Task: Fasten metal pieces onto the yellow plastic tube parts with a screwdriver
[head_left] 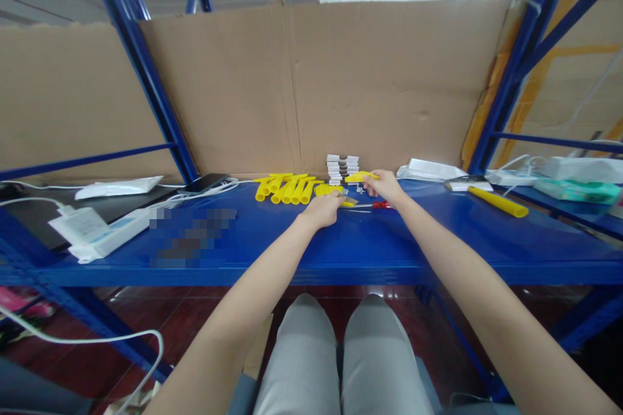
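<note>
My right hand (385, 188) is closed in a pinch on a flat yellow plastic piece (360, 176), held in front of a stack of small white boxes (335, 170). To its left, my left hand (323, 209) is closed on a small part with grey and yellow showing (348, 201); its exact kind is unclear. Hollow yellow plastic handles (291, 190) lie in a row left of my left hand. Smaller yellow pieces (329, 189) sit just behind that hand. A screwdriver with a red handle (382, 205) lies below my right hand, and tiny metal parts (361, 189) are between the hands.
On the blue shelf (418, 246), a long yellow tube (499, 201) and a white packet (431, 170) lie at right. A white power strip (114, 233) with cables and a dark phone (208, 183) are at left. Cardboard (365, 84) closes off the back.
</note>
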